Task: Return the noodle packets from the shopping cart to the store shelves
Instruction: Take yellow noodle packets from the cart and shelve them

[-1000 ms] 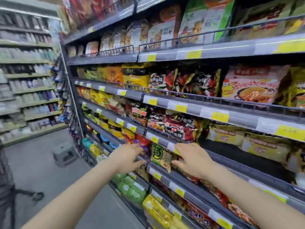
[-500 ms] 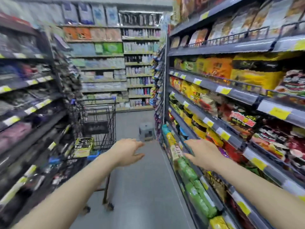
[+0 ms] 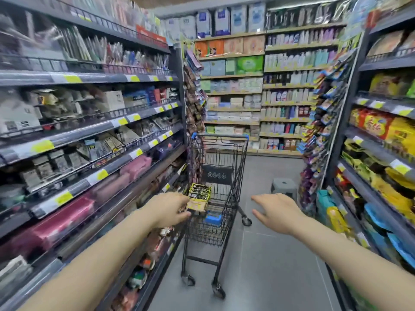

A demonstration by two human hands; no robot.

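While our left hand [image 3: 170, 209], fingers curled and holding nothing, nears the noodle packets [image 3: 198, 196] left in the shopping cart [image 3: 215, 176], our right hand [image 3: 276, 212] hangs spread and empty; the noodle shelves [image 3: 381, 153] wait rightward, so we judge work remains.

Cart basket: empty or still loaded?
Still loaded: a yellow-and-black noodle packet lies inside the cart, by the left hand.

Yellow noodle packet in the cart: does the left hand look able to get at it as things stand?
Probably yes. The left hand is at the yellow noodle packet, which lies atop the open shopping cart basket with nothing over it; actual contact is unclear.
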